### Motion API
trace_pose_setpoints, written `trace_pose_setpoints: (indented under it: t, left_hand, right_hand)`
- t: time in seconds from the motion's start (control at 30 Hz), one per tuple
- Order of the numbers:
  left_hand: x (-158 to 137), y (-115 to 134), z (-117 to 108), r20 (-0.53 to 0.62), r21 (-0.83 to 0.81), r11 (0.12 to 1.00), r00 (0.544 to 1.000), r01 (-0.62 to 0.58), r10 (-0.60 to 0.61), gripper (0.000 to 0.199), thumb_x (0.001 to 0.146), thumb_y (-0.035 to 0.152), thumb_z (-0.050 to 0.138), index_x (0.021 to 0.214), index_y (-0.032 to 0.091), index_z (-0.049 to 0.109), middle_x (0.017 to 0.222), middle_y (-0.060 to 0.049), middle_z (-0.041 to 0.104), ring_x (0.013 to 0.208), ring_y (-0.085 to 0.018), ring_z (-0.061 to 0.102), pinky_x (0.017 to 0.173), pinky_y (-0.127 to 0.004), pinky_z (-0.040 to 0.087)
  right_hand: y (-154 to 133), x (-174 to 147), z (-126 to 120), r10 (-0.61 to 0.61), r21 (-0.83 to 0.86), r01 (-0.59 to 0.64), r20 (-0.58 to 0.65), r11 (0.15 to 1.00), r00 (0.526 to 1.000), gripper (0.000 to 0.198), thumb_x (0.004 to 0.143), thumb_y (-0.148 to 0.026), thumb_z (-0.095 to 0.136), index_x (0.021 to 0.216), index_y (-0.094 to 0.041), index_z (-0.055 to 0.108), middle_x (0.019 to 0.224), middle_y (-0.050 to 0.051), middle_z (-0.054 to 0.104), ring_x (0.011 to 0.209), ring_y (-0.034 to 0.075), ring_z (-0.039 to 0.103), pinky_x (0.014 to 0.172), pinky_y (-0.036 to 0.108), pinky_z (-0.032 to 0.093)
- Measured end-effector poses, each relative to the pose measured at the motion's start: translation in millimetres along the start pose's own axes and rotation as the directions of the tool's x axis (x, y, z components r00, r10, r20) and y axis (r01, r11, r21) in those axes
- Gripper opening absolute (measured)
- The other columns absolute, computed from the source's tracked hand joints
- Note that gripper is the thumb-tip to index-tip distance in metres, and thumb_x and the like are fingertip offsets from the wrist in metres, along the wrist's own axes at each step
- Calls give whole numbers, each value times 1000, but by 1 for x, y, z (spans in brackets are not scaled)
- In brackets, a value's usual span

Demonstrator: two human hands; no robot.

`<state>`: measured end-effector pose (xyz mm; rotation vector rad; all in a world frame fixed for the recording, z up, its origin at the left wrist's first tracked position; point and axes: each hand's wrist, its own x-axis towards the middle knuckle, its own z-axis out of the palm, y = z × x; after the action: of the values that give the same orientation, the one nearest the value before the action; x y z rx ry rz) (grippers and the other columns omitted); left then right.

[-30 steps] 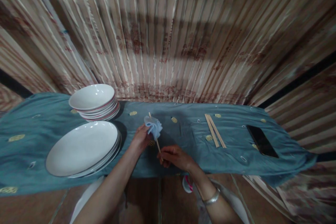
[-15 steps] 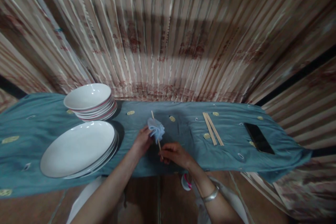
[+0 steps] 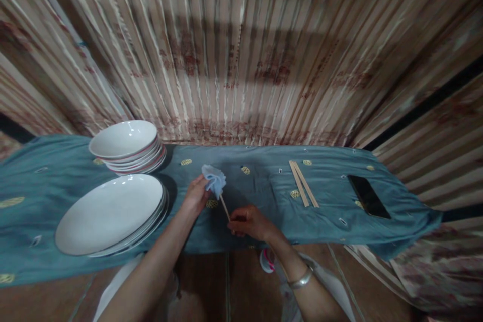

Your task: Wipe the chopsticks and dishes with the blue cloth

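Crumpled cloth [image 3: 214, 180] has slid up the slim wooden stick [image 3: 225, 207].

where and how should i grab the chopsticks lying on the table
Probably pinch the chopsticks across their middle, coming from above. They lie flat on the tablecloth, close together at the far ends and spread at the near ends, so a pinch from both long sides should gather them. The right hand is nearer, but it is holding another stick.
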<state>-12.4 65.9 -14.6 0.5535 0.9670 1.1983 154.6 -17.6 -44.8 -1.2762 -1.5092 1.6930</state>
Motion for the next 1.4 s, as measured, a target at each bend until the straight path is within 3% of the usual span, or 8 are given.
trace_pose_setpoints:
  t: [0.17,0.4,0.57,0.77,1.07,1.4]
  left_hand:
    - [1,4,-1,-32,-24,1000,999,4,-5,13,58,9,74,66,14,64,59,-2,67,60,-15,64,61,-25,51]
    - [-17,-27,7,91,62,996,994,60,-65,19,52,18,79,62,14,63,53,0,62,50,-12,56,49,-22,42]
    - [-28,-40,12,246,131,983,956,129,-158,24,51,30,79,60,14,64,49,0,60,42,-12,51,42,-24,37]
    - [-14,-20,7,79,70,995,994,65,-70,17,53,17,80,62,14,65,57,-1,65,53,-12,58,53,-22,43]
    - [-2,5,2,-44,13,1000,999,25,-24,10,57,9,73,62,14,66,57,-2,67,57,-15,63,60,-23,49]
    - [-16,-29,7,98,61,996,992,68,-74,16,53,17,78,65,12,69,60,-3,67,55,-12,58,57,-23,45]
  right_hand:
    - [2,-2,0,7,-17,-6,77,1000,997,34,72,-49,69,65,-16,60,58,-2,61,48,7,52,47,19,41]
    - [-2,1,-8,-57,37,56,25,998,998,42,76,-58,64,71,-16,61,63,-1,62,53,8,54,52,20,44]
    - [-4,4,-13,-88,105,92,-40,990,995,47,72,-63,64,74,-17,61,65,-1,62,53,8,53,52,21,44]
    - [-3,3,-10,-14,71,15,-4,997,1000,46,67,-61,70,66,-16,60,59,-2,61,50,7,51,49,20,41]
    - [0,0,-1,41,1,-42,162,999,986,43,65,-57,71,63,-16,62,58,-2,60,48,7,48,47,20,38]
    - [0,1,-10,-34,-2,34,67,999,997,44,74,-58,64,64,-16,60,60,-1,62,51,7,53,51,20,42]
